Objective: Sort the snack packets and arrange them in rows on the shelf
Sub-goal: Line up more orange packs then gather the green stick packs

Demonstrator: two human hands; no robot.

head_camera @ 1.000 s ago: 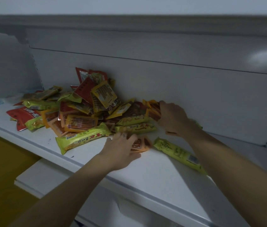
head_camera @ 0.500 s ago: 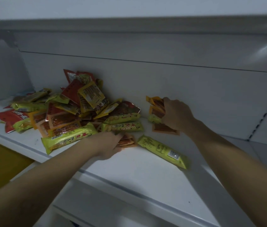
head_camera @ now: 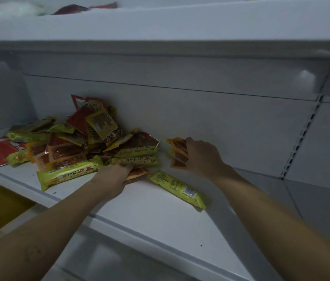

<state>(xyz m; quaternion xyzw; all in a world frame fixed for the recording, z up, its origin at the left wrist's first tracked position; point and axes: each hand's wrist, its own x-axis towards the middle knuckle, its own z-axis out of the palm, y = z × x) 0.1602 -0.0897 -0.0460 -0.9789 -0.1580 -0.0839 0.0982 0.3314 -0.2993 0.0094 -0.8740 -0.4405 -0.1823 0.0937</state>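
Head view of a white shelf (head_camera: 160,216). Heaped snack packets (head_camera: 79,147) lie at ten o'clock, print too blurred to read. Palm down, the left hand (head_camera: 115,176) covers an orange packet (head_camera: 137,173); grasp unclear. A barcoded green packet (head_camera: 177,188) lies at its four o'clock. The right hand (head_camera: 202,157) clutches stacked orange packets (head_camera: 177,154) at three o'clock.

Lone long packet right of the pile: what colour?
The packet is yellow-green; head view.

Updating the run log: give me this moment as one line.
stage: sorting, no rows yet | left hand: on single orange packet at pile edge, grip unclear | right hand: grips orange packet stack | loose green packet: flat on shelf
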